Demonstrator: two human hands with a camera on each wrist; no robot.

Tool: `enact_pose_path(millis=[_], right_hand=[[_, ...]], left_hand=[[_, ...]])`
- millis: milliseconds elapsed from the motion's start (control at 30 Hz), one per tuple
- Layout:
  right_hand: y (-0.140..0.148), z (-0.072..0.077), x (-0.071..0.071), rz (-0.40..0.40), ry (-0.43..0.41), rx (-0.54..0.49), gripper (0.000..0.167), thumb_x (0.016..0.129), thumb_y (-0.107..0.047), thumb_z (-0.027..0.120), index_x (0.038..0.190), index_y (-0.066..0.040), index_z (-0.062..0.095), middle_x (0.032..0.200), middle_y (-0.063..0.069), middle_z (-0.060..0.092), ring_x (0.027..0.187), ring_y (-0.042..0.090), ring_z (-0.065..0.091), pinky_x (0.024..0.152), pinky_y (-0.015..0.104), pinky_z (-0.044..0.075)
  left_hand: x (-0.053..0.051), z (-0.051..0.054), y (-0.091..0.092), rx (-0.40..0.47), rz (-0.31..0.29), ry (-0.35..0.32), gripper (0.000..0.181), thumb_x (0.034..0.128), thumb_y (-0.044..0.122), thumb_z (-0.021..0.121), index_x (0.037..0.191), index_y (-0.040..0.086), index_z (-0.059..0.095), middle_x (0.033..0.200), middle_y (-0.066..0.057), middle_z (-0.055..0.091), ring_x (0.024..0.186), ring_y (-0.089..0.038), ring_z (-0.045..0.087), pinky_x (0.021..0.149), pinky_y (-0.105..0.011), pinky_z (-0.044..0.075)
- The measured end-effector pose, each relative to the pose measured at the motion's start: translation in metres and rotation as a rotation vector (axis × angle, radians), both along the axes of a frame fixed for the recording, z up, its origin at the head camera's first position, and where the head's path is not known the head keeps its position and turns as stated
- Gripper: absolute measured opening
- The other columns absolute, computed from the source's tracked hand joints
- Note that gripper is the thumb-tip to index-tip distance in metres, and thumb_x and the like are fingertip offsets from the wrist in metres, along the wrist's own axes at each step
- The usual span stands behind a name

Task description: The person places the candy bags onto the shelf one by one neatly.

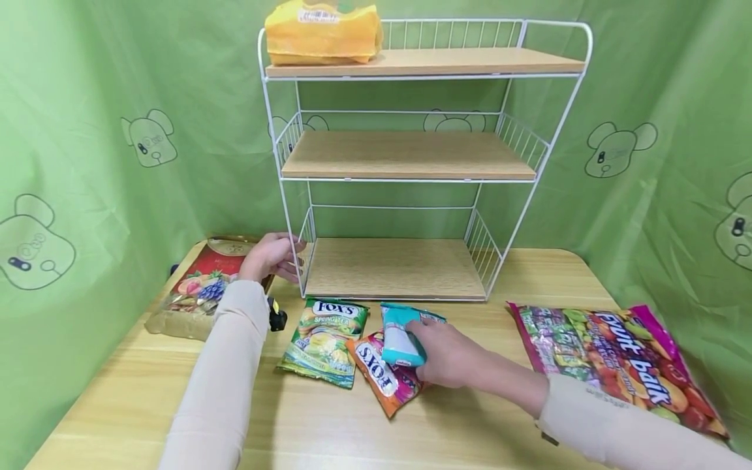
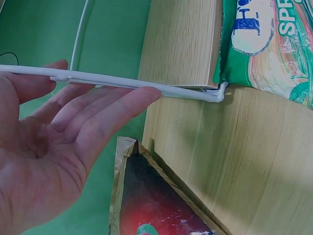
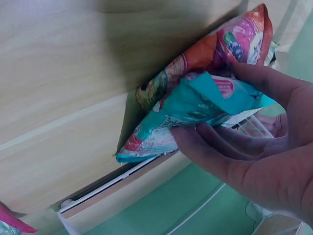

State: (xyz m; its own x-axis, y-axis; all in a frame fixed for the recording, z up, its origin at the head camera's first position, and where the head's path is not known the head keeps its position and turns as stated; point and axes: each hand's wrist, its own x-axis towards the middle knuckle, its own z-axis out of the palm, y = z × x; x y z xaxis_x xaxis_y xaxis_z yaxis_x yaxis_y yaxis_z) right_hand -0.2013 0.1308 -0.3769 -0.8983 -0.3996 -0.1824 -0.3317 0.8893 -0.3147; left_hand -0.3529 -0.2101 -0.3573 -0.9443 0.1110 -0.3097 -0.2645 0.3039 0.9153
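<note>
My right hand (image 1: 449, 352) pinches a teal and white candy bag (image 1: 402, 336) between thumb and fingers. In the right wrist view the teal bag (image 3: 195, 105) is tilted, against an orange and pink Fox's candy bag (image 3: 220, 46). That Fox's bag (image 1: 382, 378) lies on the table, partly covered by the teal one. To its left lies a green Fox's Spring Tea bag (image 1: 329, 343), near the shelf's foot. My left hand (image 1: 273, 258) holds the left front post of a white wire shelf (image 2: 117, 82); in the left wrist view its fingers (image 2: 117, 110) are slightly bent at the rod.
A yellow package (image 1: 323, 36) sits on the top tier's left side. A large red and gold bag (image 1: 205, 284) lies at the table's left, near a small black and yellow object (image 1: 276, 315). A pink Fruit balk bag (image 1: 617, 365) lies at the right. Green curtains (image 1: 70, 130) surround the table.
</note>
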Motion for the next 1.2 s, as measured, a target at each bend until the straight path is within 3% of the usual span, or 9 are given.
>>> enact_pose_path(millis=[100, 167, 300, 533, 700, 800, 867, 1033, 1200], right_hand=[[0.004, 0.006, -0.003, 0.008, 0.010, -0.028, 0.063, 0.076, -0.009, 0.084, 0.134, -0.002, 0.060, 0.131, 0.019, 0.064, 0.115, 0.033, 0.063, 0.097, 0.050, 0.060], [0.008, 0.012, -0.005, 0.011, 0.010, -0.057, 0.053, 0.076, -0.005, 0.081, 0.126, -0.002, 0.065, 0.118, 0.015, 0.069, 0.098, 0.025, 0.065, 0.083, 0.040, 0.064], [0.019, 0.024, -0.012, 0.001, 0.026, -0.116, 0.040, 0.080, -0.002, 0.075, 0.120, -0.003, 0.069, 0.105, 0.013, 0.070, 0.078, 0.018, 0.058, 0.061, 0.027, 0.055], [0.042, 0.046, -0.026, -0.019, 0.108, -0.243, 0.033, 0.093, 0.000, 0.064, 0.125, 0.006, 0.062, 0.098, 0.018, 0.071, 0.069, 0.018, 0.061, 0.053, 0.023, 0.056], [0.062, 0.059, -0.034, -0.027, 0.148, -0.214, 0.040, 0.097, -0.006, 0.061, 0.134, 0.009, 0.057, 0.107, 0.025, 0.070, 0.082, 0.026, 0.068, 0.068, 0.039, 0.064], [0.075, 0.063, -0.036, -0.022, 0.127, -0.180, 0.041, 0.098, -0.008, 0.060, 0.136, 0.009, 0.056, 0.116, 0.028, 0.068, 0.095, 0.034, 0.068, 0.083, 0.053, 0.062], [0.085, 0.063, -0.037, -0.017, 0.103, -0.169, 0.042, 0.097, -0.008, 0.060, 0.136, 0.009, 0.056, 0.120, 0.029, 0.066, 0.102, 0.040, 0.067, 0.089, 0.060, 0.058], [0.104, 0.062, -0.043, -0.023, -0.053, -0.201, 0.045, 0.095, -0.008, 0.058, 0.137, 0.008, 0.055, 0.120, 0.026, 0.067, 0.102, 0.036, 0.067, 0.093, 0.061, 0.056], [0.114, 0.058, -0.052, -0.064, -0.215, -0.223, 0.052, 0.094, -0.009, 0.057, 0.142, 0.008, 0.050, 0.134, 0.031, 0.059, 0.119, 0.046, 0.059, 0.102, 0.069, 0.048]], left_hand=[[-0.001, -0.001, 0.000, 0.002, -0.002, 0.004, 0.045, 0.1065, 0.021, 0.049, 0.145, -0.002, 0.046, 0.131, -0.039, 0.054, 0.090, -0.039, 0.074, 0.088, -0.053, 0.063], [0.000, -0.001, 0.000, -0.001, -0.004, 0.006, 0.046, 0.1065, 0.022, 0.049, 0.145, -0.003, 0.046, 0.131, -0.038, 0.054, 0.090, -0.039, 0.074, 0.085, -0.051, 0.064], [0.001, 0.001, 0.001, -0.001, -0.009, 0.005, 0.048, 0.1063, 0.023, 0.050, 0.147, -0.003, 0.044, 0.132, -0.039, 0.054, 0.093, -0.041, 0.073, 0.082, -0.049, 0.066], [0.004, 0.004, 0.002, 0.011, -0.021, 0.021, 0.048, 0.1054, 0.021, 0.051, 0.144, -0.006, 0.045, 0.126, -0.039, 0.058, 0.089, -0.040, 0.074, 0.078, -0.048, 0.066], [0.001, 0.001, 0.002, 0.002, -0.009, 0.001, 0.047, 0.1063, 0.022, 0.050, 0.145, -0.003, 0.045, 0.126, -0.036, 0.057, 0.082, -0.035, 0.074, 0.083, -0.050, 0.065], [-0.001, 0.001, 0.002, 0.006, -0.006, -0.004, 0.048, 0.1063, 0.023, 0.051, 0.146, -0.003, 0.044, 0.124, -0.034, 0.057, 0.077, -0.029, 0.073, 0.085, -0.051, 0.064], [0.000, 0.001, 0.003, 0.005, -0.009, -0.002, 0.048, 0.1064, 0.023, 0.051, 0.146, -0.002, 0.044, 0.125, -0.035, 0.056, 0.081, -0.033, 0.073, 0.085, -0.051, 0.064], [0.000, 0.000, 0.003, 0.001, -0.006, 0.003, 0.045, 0.1067, 0.023, 0.049, 0.145, -0.002, 0.046, 0.129, -0.038, 0.054, 0.089, -0.038, 0.073, 0.083, -0.050, 0.065], [0.000, 0.000, 0.003, 0.008, -0.003, -0.003, 0.044, 0.1068, 0.022, 0.049, 0.144, -0.002, 0.046, 0.130, -0.038, 0.054, 0.089, -0.038, 0.073, 0.083, -0.051, 0.065]])
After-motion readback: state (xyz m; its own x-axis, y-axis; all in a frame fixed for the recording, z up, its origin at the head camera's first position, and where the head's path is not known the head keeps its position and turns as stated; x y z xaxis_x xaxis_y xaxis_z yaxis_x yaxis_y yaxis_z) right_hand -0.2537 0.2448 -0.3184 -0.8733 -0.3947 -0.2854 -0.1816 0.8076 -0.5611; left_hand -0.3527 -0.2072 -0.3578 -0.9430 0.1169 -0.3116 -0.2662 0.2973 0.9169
